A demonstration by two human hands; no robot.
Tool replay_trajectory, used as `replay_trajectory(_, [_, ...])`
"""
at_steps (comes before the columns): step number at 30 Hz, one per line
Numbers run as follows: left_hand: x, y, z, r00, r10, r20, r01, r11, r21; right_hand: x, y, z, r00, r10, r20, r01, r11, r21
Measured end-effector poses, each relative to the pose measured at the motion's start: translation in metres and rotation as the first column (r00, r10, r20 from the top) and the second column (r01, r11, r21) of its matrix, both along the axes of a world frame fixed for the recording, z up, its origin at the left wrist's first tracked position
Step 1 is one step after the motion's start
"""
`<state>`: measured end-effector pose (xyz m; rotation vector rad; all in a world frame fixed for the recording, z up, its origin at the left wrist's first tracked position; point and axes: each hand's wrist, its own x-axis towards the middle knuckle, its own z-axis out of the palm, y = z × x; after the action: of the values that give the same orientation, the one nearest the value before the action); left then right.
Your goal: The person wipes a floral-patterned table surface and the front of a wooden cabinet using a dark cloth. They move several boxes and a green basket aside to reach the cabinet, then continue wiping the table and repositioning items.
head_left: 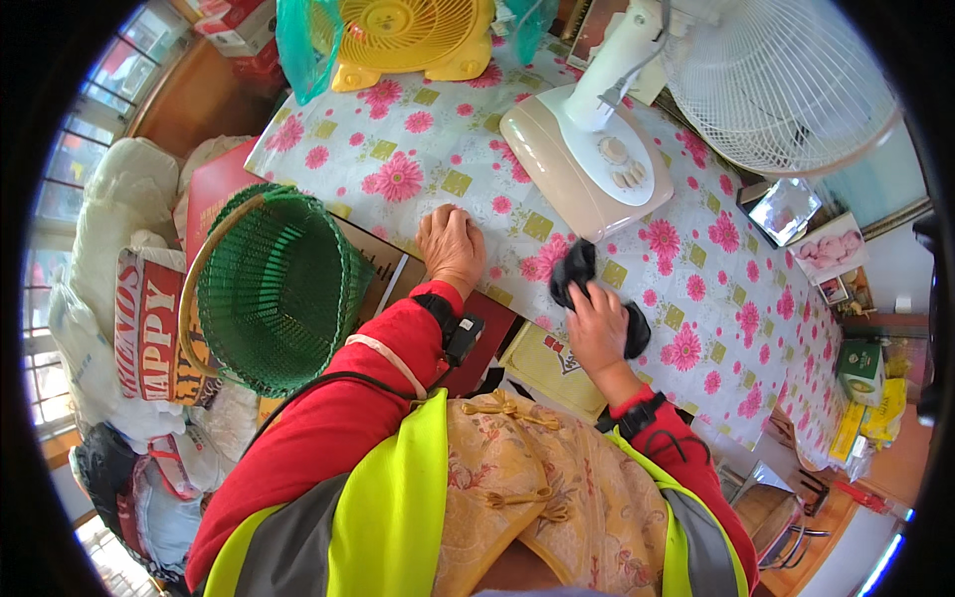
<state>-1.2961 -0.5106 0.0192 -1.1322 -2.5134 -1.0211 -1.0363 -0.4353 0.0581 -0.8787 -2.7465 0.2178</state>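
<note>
A black cloth point(574, 269) lies bunched on the flowered tablecloth point(448, 139), with my right hand point(598, 328) closed over it and pressing it to the table. Part of the cloth sticks out on the far side of the fingers, and another part shows to the right of the hand. My left hand point(453, 249) rests near the table's front edge, its fingers slightly bent on the tablecloth and nothing seen in them. To the right and beyond my hands stands the beige and white base point(587, 169) of an electric fan.
A green woven basket point(279, 289) with a tan handle stands left of my left arm. At the far edge is a yellow fan point(398, 35) beside a teal plastic bag point(308, 50). The white fan's grille point(781, 85) and framed photos point(784, 211) are at the right.
</note>
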Motion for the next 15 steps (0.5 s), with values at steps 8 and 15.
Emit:
replay_trajectory(8, [-0.001, -0.002, -0.005, 0.998, 0.034, 0.051, -0.037, 0.998, 0.054, -0.198, 0.043, -0.013, 0.997, 0.072, 0.038, -0.074, 0.996, 0.042])
replay_trajectory(15, [-0.002, -0.005, 0.002, 0.993, 0.0, 0.115, -0.013, 0.994, 0.106, -0.154, 0.042, -0.013, 0.962, 0.269, 0.049, -0.271, 0.962, 0.037])
